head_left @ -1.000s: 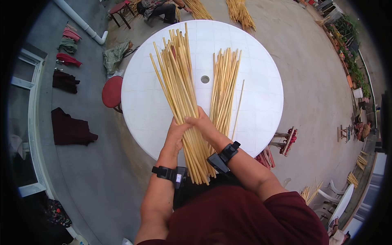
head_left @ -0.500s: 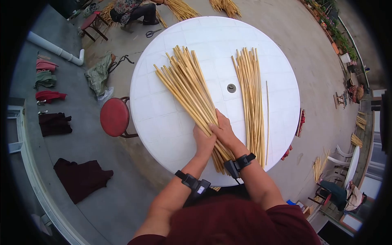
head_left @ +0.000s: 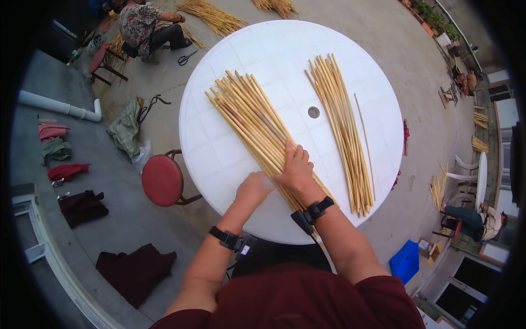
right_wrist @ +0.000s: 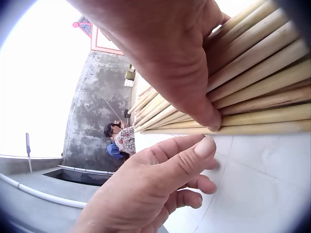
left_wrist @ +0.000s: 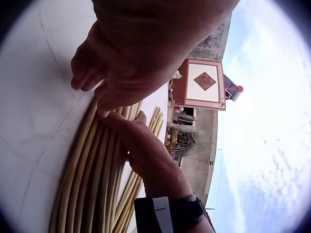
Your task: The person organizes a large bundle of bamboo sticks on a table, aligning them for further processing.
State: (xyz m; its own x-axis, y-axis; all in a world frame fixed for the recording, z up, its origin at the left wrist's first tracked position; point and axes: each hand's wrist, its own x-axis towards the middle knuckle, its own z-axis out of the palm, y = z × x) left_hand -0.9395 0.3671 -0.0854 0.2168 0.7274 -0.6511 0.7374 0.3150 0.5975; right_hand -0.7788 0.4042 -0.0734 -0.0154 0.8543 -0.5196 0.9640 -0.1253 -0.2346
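Observation:
A thick bundle of pale tan sticks lies slantwise across the round white table. My right hand grips it from above near its lower part. In the right wrist view its thumb lies along the bundle's near edge, and the left wrist view shows fingers over the far side. Beside the bundle's left edge, my left hand is slightly blurred. Its fingers are loosely bent and hold nothing, with the table surface below them. A second stick bundle lies to the right, alongside one single stick.
A hole opens in the table's middle. At the left stand a red stool and a green sack. Beyond the table a seated person works near more stick bundles. A blue crate is at lower right.
The bundle has come down and left onto the table from between both hands. My left hand has let go and moved off to its left; my right hand stays on it.

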